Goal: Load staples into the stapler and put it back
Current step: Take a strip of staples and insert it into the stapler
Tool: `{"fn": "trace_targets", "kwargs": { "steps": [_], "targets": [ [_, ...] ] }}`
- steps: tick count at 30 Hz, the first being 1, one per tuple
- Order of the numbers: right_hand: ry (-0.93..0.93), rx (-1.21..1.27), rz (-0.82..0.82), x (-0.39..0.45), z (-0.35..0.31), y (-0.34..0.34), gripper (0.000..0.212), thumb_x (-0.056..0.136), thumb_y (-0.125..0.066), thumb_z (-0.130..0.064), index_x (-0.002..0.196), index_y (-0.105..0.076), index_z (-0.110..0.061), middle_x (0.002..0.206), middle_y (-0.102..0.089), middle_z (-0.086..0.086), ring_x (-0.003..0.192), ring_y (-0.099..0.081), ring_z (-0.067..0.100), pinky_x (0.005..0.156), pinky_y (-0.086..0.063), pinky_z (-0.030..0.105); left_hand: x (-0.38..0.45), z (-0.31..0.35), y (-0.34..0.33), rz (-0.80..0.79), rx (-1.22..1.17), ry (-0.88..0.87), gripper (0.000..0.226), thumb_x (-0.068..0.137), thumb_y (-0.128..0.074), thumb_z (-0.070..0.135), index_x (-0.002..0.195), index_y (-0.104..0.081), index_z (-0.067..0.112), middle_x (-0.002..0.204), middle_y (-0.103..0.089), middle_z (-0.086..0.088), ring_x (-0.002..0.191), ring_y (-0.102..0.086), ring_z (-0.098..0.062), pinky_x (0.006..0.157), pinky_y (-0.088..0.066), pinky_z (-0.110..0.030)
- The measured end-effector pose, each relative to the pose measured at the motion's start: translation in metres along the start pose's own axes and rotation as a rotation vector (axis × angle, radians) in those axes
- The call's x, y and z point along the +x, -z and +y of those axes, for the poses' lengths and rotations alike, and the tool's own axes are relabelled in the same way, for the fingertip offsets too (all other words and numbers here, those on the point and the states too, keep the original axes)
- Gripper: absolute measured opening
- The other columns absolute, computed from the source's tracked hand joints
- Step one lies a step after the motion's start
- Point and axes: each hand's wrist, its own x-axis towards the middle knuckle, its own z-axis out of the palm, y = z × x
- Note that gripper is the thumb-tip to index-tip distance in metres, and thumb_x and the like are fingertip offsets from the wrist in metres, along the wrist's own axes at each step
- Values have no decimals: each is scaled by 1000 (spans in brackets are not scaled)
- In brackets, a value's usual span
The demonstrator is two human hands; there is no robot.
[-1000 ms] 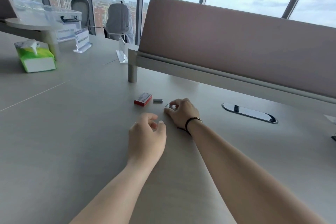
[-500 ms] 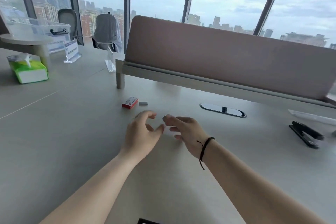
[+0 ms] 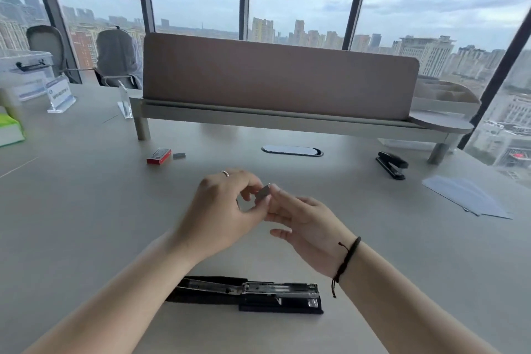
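Stapler (image 3: 250, 293), black, lies nearest on the desk (image 3: 86, 224), swung fully open and flat, its metal magazine channel facing up; the left forearm crosses in front of and hides its left end. Whether staples already sit in the channel cannot be made out. Above it, both hands meet over the desk. Left hand (image 3: 221, 210) is curled, thumb and fingers closed on a small grey staple strip (image 3: 263, 192); a ring (image 3: 225, 173) shows on one finger. Right hand (image 3: 304, 227) has fingers loosely extended, fingertips touching the strip from the right side; whether it truly grips or only steadies the strip cannot be told. A dark cord bracelet (image 3: 346, 260) circles the right wrist. Farther back on the left, a red staple box (image 3: 159, 156) rests on the desk with a second short strip (image 3: 179, 155) just beside it. An oval cable port (image 3: 291, 150) sits mid-desk. To the far right, a second stapler (image 3: 391, 164) lies closed near a shelf leg, with white sheets (image 3: 465, 200) nearer the edge. A brown divider (image 3: 275, 75) stands behind. At far left a green tissue box (image 3: 8, 131) is cut off by the frame and blurred.
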Motion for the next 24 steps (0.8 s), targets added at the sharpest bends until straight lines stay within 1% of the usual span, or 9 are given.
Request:
{"fn": "trace_targets", "kwargs": {
  "steps": [3, 6, 8, 10, 11, 13, 16, 21, 24],
  "targets": [
    [83, -86, 63, -25, 3, 6, 35, 80, -68, -45, 98, -75, -16, 92, -68, -4, 90, -58, 11, 79, -40, 29, -11, 20, -2, -66, -41, -13, 8, 75, -72, 22, 80, -72, 15, 70, -71, 5, 63, -62, -7, 56, -51, -26],
    [210, -96, 150, -46, 11, 14, 19, 82, -77, -24, 95, -73, -12, 85, -73, 2, 74, -64, 2, 70, -48, 17, -24, 33, -5, -145, -87, 8, 9, 72, -75, 14, 79, -72, 16, 69, -69, 6, 62, -62, -11, 57, -52, -27],
    [287, -191, 199, -57, 19, 22, 17, 77, -81, -27, 90, -75, -18, 87, -76, 8, 77, -66, 4, 73, -52, 24, -33, 38, -7, -214, -105, 35, 13, 72, -77, 10, 80, -73, 19, 69, -70, 6, 64, -63, -12, 61, -53, -28],
    [299, -348, 231, -64, 29, 28, 14, 73, -82, -34, 85, -78, -28, 84, -76, -6, 72, -63, -2, 71, -50, 33, -42, 39, -10, -285, -119, 64, 13, 73, -77, 11, 81, -75, 21, 71, -71, 6, 67, -64, -12, 64, -54, -28],
    [285, -411, 233, -68, 35, 30, 10, 75, -81, -32, 84, -78, -32, 82, -74, -14, 67, -60, -5, 68, -46, 29, -47, 39, -12, -312, -125, 81, 13, 73, -77, 13, 82, -75, 23, 72, -72, 7, 69, -65, -12, 66, -55, -28],
    [273, -520, 238, -73, 44, 33, 11, 79, -79, -28, 88, -76, -35, 87, -71, -16, 75, -61, -2, 72, -43, 24, -54, 38, -13, -364, -132, 133, 11, 74, -74, 21, 84, -75, 26, 74, -73, 9, 73, -65, -12, 69, -55, -27],
    [295, -592, 222, -79, 50, 34, 17, 78, -79, -29, 93, -74, -36, 96, -68, -8, 96, -60, 8, 79, -44, 21, -60, 36, -14, -452, -118, 174, 11, 76, -70, 33, 86, -73, 31, 76, -72, 13, 78, -64, -7, 74, -53, -22],
    [300, -698, 223, -79, 57, 34, 13, 77, -79, -33, 88, -73, -35, 98, -66, -12, 100, -59, 5, 77, -41, 11, -66, 36, -16, -500, -81, 200, 10, 79, -76, 26, 86, -74, 32, 81, -74, 19, 86, -61, 4, 73, -46, -9],
    [289, -710, 235, -80, 64, 34, 7, 79, -77, -30, 85, -74, -31, 98, -66, -11, 95, -60, 2, 74, -42, 12, -67, 36, -16, -527, -71, 189, 7, 79, -75, 24, 83, -74, 30, 80, -74, 18, 83, -64, 4, 76, -49, -13]
  ]
}}
